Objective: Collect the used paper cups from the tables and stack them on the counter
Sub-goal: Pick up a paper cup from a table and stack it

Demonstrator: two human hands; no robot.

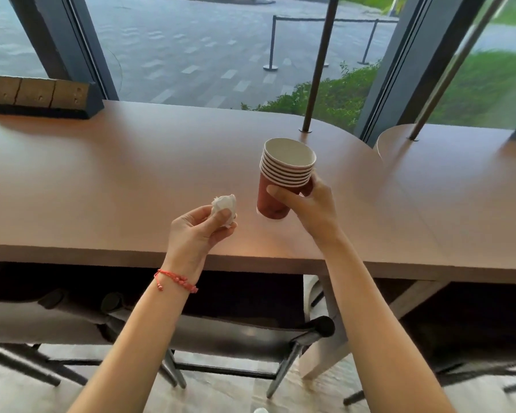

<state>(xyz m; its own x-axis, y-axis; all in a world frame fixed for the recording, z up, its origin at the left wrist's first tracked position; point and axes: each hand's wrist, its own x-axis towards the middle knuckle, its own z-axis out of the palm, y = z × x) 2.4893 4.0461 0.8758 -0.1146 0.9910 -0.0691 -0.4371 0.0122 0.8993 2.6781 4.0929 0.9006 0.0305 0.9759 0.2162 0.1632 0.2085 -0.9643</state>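
Two hands held a cup stack and a tissue above a window-side table.

Dark chairs (191, 332) sat tucked below; over the brown table (102, 180) the left hand (194, 231) pinched a crumpled white tissue (224, 204), and the right hand (307, 207) curled round a tilted stack of red paper cups (283, 180), lifted off the surface. Farther back lay a socket block (39, 96), then windows (221, 49) onto paving.

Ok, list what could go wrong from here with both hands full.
1. The right hand grips the stack of cups low down and tilted, above the table; the nested upper cups could slide loose, or any dregs spill.
2. The left hand pinches a crumpled tissue, so neither hand is free to steady the stack or take another cup.
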